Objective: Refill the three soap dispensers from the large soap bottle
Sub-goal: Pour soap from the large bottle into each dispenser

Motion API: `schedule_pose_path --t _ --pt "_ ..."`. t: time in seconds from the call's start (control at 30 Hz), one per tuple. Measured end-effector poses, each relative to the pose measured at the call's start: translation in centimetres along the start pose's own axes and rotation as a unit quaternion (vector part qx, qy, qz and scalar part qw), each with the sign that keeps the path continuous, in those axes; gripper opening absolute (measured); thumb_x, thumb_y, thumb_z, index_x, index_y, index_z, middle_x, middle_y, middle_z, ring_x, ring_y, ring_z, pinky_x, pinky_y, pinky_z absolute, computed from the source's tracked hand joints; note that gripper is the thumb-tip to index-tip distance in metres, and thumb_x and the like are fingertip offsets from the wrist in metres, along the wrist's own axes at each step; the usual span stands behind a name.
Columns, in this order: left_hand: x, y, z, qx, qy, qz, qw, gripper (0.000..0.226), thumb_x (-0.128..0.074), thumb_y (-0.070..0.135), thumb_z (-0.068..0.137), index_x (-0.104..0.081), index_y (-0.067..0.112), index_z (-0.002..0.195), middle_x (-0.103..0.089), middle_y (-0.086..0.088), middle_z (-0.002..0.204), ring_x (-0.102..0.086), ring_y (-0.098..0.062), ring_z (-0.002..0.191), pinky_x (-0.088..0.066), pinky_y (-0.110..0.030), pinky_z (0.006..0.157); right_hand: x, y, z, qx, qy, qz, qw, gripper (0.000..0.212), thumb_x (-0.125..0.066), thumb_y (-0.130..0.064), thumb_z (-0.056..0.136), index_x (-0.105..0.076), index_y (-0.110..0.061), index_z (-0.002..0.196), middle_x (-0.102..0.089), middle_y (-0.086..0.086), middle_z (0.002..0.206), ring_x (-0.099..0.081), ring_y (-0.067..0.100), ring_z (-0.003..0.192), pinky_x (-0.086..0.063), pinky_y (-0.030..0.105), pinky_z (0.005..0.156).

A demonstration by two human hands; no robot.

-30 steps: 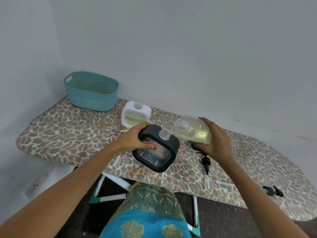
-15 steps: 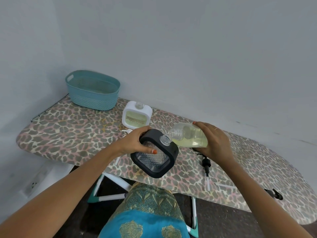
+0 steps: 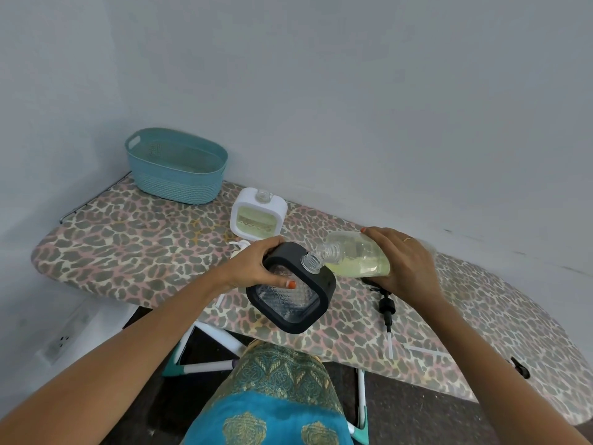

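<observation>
Now, the white dispenser (image 3: 258, 216) is sitting uncapped on the surface (image 3: 128, 245), already showing yellow soap. Left hand (image 3: 256, 268) is gripping the black dispenser (image 3: 324, 281), holding it tilted in the air. Large soap bottle (image 3: 359, 255) is tipping further than a second ago, its mouth now meeting the dispenser's neck. Right hand (image 3: 404, 264) is clasping the bottle. Pour looks to be just beginning.

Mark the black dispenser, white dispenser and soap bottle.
black dispenser (image 3: 327, 285), head view, right side of its frame
white dispenser (image 3: 245, 199), head view, top left of its frame
soap bottle (image 3: 359, 261), head view, its clear body
</observation>
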State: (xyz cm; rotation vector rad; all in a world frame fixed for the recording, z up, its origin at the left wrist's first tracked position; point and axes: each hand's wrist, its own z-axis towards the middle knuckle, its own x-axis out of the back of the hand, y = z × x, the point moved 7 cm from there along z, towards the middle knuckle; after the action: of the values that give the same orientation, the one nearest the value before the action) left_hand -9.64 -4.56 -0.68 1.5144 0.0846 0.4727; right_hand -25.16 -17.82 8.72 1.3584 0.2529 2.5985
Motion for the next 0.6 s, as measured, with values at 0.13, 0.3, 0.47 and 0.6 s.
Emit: schedule_pose_path --t 0.13,0.3,0.47,0.6 --pt "0.02 -0.15 0.04 -0.004 0.0 -0.002 1.0 0.042 -0.081 0.013 0.065 -0.054 0.024 0.096 -0.062 0.005 0.093 -0.061 0.0 0.086 -0.048 -0.014 0.08 0.28 -0.08 0.14 0.015 0.011 -0.007 1.0 0.064 -0.065 -0.052 0.07 -0.047 -0.015 0.118 -0.068 0.008 0.107 -0.067 0.026 0.091 -0.052 0.031 0.071" --pt "-0.14 -0.13 0.02 -0.005 0.002 -0.001 1.0 0.045 -0.079 0.021 0.061 -0.054 0.023 0.099 -0.063 0.005 0.096 -0.061 -0.001 0.089 -0.047 -0.014 0.081 0.54 -0.15 0.29 0.031 0.013 -0.018 0.999 0.077 -0.086 -0.038 0.056 -0.047 -0.014 0.118 -0.068 0.008 0.108 -0.067 0.028 0.093 -0.052 0.033 0.072" --pt "-0.33 0.19 0.0 -0.009 0.002 -0.011 1.0 0.054 -0.084 0.029 0.056 -0.054 0.021 0.1 -0.062 0.0 0.1 -0.061 0.0 0.089 -0.048 -0.014 0.082 0.86 -0.27 0.45 0.034 0.019 -0.03 0.999 0.078 -0.088 -0.036 0.053 -0.048 -0.015 0.116 -0.069 0.007 0.107 -0.067 0.026 0.093 -0.051 0.031 0.072" --pt "-0.37 0.11 -0.07 -0.01 0.004 -0.015 1.0 0.061 -0.084 0.04 0.053 -0.054 0.02 0.102 -0.063 0.0 0.101 -0.061 -0.002 0.091 -0.049 -0.014 0.082 0.96 -0.24 0.48 0.036 0.02 -0.033 0.999 0.077 -0.088 -0.036 0.054 -0.048 -0.015 0.117 -0.068 0.006 0.107 -0.066 0.026 0.093 -0.051 0.031 0.072"
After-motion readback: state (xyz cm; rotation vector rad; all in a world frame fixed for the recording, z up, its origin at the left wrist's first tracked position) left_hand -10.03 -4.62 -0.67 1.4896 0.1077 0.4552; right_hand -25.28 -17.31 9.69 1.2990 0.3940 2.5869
